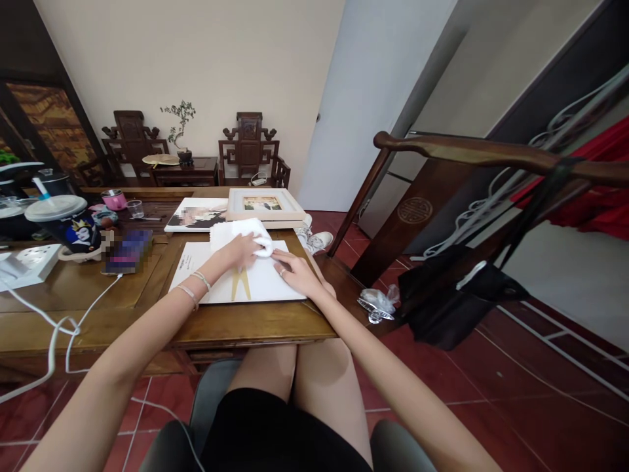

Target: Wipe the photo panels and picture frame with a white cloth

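A flat white board with gold marks (260,282) lies on the wooden table (236,324) in front of me. My left hand (242,252) presses a bunched white cloth (246,231) onto the board's far edge, fingers curled on the cloth. My right hand (299,274) lies flat on the board's right side, fingers stretched out, a ring on one finger. Behind the cloth a light-framed picture (265,204) lies flat, and a frameless photo print (196,215) lies to its left.
On the left of the table stand a lidded dark cup (66,226), a phone (128,252) with a white cable (59,328), a white power strip (27,262), a small glass (135,208). A wooden stair rail (491,154) and black bag (452,295) stand right. Crumpled plastic (377,303) lies nearby.
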The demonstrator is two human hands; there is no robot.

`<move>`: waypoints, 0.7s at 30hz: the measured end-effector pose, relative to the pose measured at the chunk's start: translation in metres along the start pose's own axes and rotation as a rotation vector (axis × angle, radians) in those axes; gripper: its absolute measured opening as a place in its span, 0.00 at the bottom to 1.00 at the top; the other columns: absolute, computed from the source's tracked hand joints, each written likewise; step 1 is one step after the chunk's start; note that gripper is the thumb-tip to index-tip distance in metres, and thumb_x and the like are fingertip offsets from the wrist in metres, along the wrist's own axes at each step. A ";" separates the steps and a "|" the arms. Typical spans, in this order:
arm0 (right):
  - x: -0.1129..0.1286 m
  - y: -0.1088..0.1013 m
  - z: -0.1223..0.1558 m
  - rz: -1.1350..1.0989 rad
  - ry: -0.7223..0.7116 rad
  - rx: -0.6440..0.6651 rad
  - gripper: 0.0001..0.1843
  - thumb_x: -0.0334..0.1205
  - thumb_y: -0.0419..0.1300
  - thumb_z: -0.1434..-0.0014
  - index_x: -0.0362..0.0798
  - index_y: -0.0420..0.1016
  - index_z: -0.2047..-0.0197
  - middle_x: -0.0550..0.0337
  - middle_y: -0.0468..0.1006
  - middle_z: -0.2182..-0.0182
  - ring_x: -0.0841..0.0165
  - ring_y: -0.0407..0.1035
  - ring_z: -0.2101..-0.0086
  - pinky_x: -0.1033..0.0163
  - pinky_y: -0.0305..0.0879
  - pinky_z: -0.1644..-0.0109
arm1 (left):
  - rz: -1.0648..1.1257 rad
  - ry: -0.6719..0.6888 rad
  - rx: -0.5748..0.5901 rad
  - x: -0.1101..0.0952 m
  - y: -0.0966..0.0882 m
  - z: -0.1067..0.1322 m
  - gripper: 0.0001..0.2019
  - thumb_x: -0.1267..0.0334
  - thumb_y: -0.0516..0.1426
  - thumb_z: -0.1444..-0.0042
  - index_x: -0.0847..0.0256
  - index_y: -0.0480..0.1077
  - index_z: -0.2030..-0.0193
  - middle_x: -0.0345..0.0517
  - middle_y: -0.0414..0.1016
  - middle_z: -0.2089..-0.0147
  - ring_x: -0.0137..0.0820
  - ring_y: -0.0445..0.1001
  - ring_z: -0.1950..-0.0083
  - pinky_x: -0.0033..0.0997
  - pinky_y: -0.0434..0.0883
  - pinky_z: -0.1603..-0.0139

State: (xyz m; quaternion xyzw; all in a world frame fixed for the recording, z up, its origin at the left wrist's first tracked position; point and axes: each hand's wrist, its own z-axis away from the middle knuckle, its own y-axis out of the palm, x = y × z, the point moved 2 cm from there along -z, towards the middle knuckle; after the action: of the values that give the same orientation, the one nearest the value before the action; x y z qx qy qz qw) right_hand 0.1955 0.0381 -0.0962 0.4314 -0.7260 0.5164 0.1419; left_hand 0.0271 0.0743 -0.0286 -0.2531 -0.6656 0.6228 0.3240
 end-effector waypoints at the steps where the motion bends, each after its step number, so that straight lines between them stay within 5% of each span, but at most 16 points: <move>1: 0.000 0.000 0.000 -0.004 0.000 0.001 0.20 0.33 0.55 0.41 0.50 0.78 0.48 0.56 0.75 0.44 0.61 0.65 0.40 0.50 0.55 0.32 | -0.012 0.002 0.018 -0.001 0.001 0.003 0.14 0.76 0.50 0.40 0.66 0.70 0.51 0.59 0.65 0.35 0.40 0.62 0.36 0.41 0.62 0.40; 5: 0.001 -0.001 -0.001 -0.024 -0.012 0.024 0.21 0.32 0.56 0.42 0.52 0.78 0.47 0.58 0.75 0.44 0.60 0.64 0.39 0.50 0.55 0.32 | -0.050 0.012 0.056 -0.018 -0.001 0.027 0.15 0.76 0.49 0.41 0.68 0.71 0.50 0.63 0.63 0.35 0.45 0.62 0.35 0.48 0.61 0.39; 14: 0.001 -0.002 0.002 -0.047 -0.016 0.016 0.26 0.27 0.53 0.47 0.47 0.77 0.46 0.54 0.74 0.43 0.61 0.64 0.40 0.52 0.56 0.32 | -0.110 0.171 0.120 -0.101 -0.021 0.107 0.16 0.70 0.52 0.42 0.65 0.76 0.51 0.63 0.58 0.31 0.54 0.58 0.32 0.55 0.61 0.38; 17: 0.000 -0.002 0.002 -0.051 -0.016 0.016 0.27 0.26 0.53 0.48 0.49 0.78 0.46 0.55 0.74 0.43 0.61 0.65 0.40 0.51 0.56 0.32 | -0.099 0.194 0.113 -0.103 -0.025 0.110 0.15 0.69 0.51 0.41 0.64 0.76 0.53 0.61 0.60 0.32 0.52 0.60 0.33 0.52 0.63 0.39; 21: 0.000 -0.002 0.001 -0.044 -0.026 0.021 0.28 0.26 0.54 0.48 0.51 0.77 0.45 0.57 0.74 0.42 0.61 0.64 0.40 0.51 0.55 0.32 | -0.072 0.164 0.097 -0.075 -0.022 0.084 0.15 0.72 0.51 0.42 0.62 0.75 0.52 0.57 0.67 0.37 0.46 0.65 0.37 0.45 0.66 0.42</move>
State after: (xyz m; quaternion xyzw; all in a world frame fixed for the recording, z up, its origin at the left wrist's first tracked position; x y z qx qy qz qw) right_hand 0.1971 0.0366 -0.0954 0.4554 -0.7128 0.5149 0.1393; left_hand 0.0155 -0.0397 -0.0166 -0.2632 -0.6146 0.6193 0.4117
